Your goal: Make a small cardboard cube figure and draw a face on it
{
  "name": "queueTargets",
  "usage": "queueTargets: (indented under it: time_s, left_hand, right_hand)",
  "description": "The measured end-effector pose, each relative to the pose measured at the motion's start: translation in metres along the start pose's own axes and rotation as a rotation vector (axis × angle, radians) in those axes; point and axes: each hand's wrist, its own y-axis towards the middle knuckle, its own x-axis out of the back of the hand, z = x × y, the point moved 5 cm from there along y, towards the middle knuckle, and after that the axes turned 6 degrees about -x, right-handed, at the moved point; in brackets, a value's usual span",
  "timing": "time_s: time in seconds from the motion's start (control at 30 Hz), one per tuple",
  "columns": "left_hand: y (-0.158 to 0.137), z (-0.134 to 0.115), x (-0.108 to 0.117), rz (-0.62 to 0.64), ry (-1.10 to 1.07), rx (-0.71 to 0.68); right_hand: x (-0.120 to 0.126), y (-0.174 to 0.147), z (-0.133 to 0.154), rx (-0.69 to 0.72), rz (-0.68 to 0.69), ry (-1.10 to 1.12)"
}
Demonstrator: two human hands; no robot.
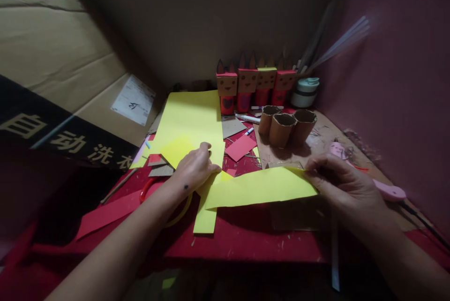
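My right hand (337, 181) pinches one end of a yellow paper strip (263, 186) between thumb and fingers. The strip stretches left above the table, and its other end overlaps a narrower yellow strip (205, 219). My left hand (198, 165) rests on yellow paper, thumb and forefinger apart, the other fingers bent and partly hidden. Under and behind it lies a large yellow sheet (193, 113). A red curved band (144, 191) and a yellow ring (183, 212) show beside my left forearm; what they belong to is hidden.
Three cardboard tubes (281, 130) stand on a brown board. Behind them are several box-headed figures (247, 83) and a pale green container (305, 92). Red paper (241, 147), markers (248, 118) and a pink glue gun (388, 191) lie around. A big carton (70, 57) stands left.
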Motion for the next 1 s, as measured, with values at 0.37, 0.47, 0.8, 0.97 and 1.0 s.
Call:
queueTargets:
  time_s: [0.37,0.47,0.8,0.97,1.0]
  left_hand:
    - [0.059,-0.012,0.019,0.064,-0.069,-0.194]
    - [0.062,-0.012,0.021,0.085,-0.115,-0.161]
    - [0.039,0.06,0.114,-0.271,-0.378,0.111]
    - [0.04,0.085,0.094,-0.209,-0.283,0.177]
    - [0.041,0.087,0.092,-0.209,-0.233,0.181]
  right_hand:
    - [0.001,-0.001,0.002,-0.051,-0.003,0.023]
    - [0.003,0.0,-0.001,-0.052,-0.048,0.036]
    - [0.001,-0.002,-0.006,-0.045,-0.019,0.04]
    - [0.0,0.0,-0.007,-0.021,-0.001,0.014]
    - [0.0,0.0,-0.008,-0.01,0.007,0.015]
